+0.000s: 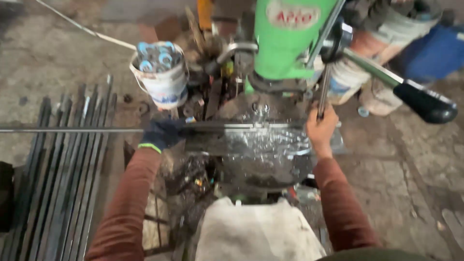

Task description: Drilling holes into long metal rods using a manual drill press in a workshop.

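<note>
Head view: gloved left hand grips a long metal bar lying across the drill table. Bare right hand clasps a thin lever just above it, beside the green drill.

I'm losing the bar off the left edge — and my gloved left hand is hiding its grip, blurred.

Oval white label with red lettering — seemingly — atop green machine.
</note>
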